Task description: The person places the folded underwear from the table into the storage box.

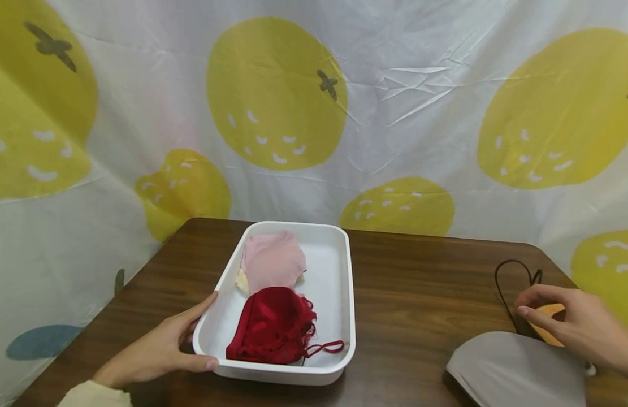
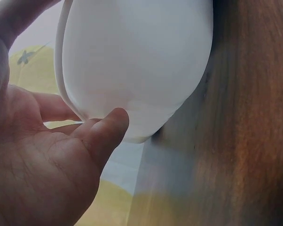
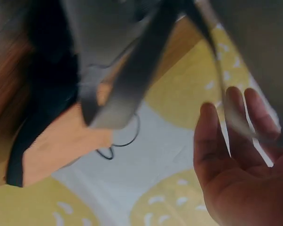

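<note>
White tray [image 1: 350, 294] rests on the tabletop [image 1: 405, 294], red bra [image 1: 273, 325] and pink garment [image 1: 273, 260] set end to end, perhaps so each lies neatly. Left hand [image 1: 163, 345] grips its near-left corner between thumb and fingers, presumably for steadiness. Right hand [image 1: 573, 319], fingers loosely parted, is near the orange cloth [image 3: 66, 143] and grey garment [image 1: 517, 367]; whether it touches the blurred strap [image 3: 220, 70], I cannot tell.

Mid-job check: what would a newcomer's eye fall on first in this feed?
Likely the red lace-trimmed bra, vivid at the near end of the white tray, whose near-left corner the left hand grips. Next, the big yellow fruit prints on the pale cloth hanging behind the table. Then the grey garment at the table's right front, beside the right hand.
</note>
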Demonstrator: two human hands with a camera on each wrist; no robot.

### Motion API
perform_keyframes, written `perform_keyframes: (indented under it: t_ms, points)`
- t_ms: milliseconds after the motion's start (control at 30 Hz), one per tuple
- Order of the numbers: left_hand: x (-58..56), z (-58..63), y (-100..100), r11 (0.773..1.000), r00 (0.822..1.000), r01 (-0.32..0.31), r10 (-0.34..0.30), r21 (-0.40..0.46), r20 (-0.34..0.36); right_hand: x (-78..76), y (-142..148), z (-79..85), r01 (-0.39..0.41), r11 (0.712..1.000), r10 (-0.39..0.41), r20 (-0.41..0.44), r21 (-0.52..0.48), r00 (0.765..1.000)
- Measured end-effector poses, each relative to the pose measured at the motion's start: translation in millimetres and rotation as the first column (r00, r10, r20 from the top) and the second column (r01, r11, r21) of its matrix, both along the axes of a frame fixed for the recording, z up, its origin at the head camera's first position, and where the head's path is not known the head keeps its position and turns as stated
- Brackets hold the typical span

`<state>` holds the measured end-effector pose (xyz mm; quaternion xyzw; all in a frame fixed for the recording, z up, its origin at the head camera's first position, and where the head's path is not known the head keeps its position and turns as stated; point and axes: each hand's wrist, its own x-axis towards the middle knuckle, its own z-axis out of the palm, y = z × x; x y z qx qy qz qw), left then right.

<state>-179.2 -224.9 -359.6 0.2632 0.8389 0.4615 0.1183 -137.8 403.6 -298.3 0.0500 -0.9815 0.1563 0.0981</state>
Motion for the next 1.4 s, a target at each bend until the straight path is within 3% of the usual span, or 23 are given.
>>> perform_keyframes:
  t_ms: [167,233,333,400,500,600,700,767,900,1000,1133,1233,1300,1400]
  points:
    - [-1.2,-0.1,0.5,1.000,1.000,-0.005,0.005,-0.004,-0.006,-2.0,16.0,-6.6,-0.025,0.999,0.024,0.044,0.026,0.999]
    - [-1.0,-0.1,0.2,1.000,1.000,-0.008,0.008,-0.007,-0.001,-2.0,21.4,-11.1,-0.108,0.994,0.106,0.104,0.013,0.989]
    - [-0.1,0.5,-0.2,1.000,1.000,-0.014,0.014,-0.008,0.006,-1.5,28.3,-18.4,-0.262,0.965,0.262,0.218,-0.027,0.940]
    - [0.0,1.2,-0.3,1.000,1.000,-0.023,0.023,-0.011,0.010,-1.2,31.8,-23.9,-0.349,0.934,0.357,0.250,-0.078,0.900]
    - [-0.1,2.2,-0.1,0.999,0.999,-0.033,0.033,-0.018,0.015,-1.1,34.8,-27.7,-0.399,0.911,0.413,0.242,-0.109,0.878]
    - [0.0,1.7,-0.4,0.999,0.999,-0.032,0.032,-0.019,0.015,-1.0,34.4,-30.0,-0.467,0.874,0.485,0.168,-0.137,0.858]
    - [0.7,-0.1,-1.2,0.999,0.999,-0.032,0.032,-0.017,0.013,-1.0,32.7,-29.3,-0.515,0.841,0.538,0.150,-0.168,0.829]
    - [0.9,-1.8,-1.9,1.000,1.000,-0.023,0.023,-0.007,0.000,-0.9,31.2,-30.2,-0.523,0.841,0.538,0.126,-0.139,0.833]
    - [0.6,-2.8,-1.5,1.000,1.000,-0.005,0.005,0.006,-0.018,-0.7,31.2,-33.7,-0.445,0.893,0.450,0.140,-0.063,0.882]
    - [0.0,-2.4,-1.0,1.000,1.000,-0.004,0.004,0.009,-0.011,-1.3,33.2,-37.4,-0.412,0.911,0.406,0.120,0.022,0.906]
    - [0.5,-2.4,-1.5,1.000,1.000,-0.008,0.008,0.004,-0.006,-3.0,35.5,-38.6,-0.417,0.909,0.406,0.192,0.019,0.893]
    - [1.1,-2.5,-1.8,1.000,1.000,-0.002,0.002,0.007,-0.011,-1.4,34.2,-39.4,-0.402,0.913,0.406,0.258,-0.070,0.877]
    - [1.1,-2.2,-1.5,1.000,1.000,0.003,-0.003,0.014,-0.009,0.3,32.4,-41.5,-0.419,0.900,0.437,0.238,-0.123,0.867]
    - [0.7,-1.5,-0.3,1.000,1.000,0.003,-0.003,0.023,0.004,2.3,32.4,-44.9,-0.470,0.857,0.508,0.198,-0.210,0.838]
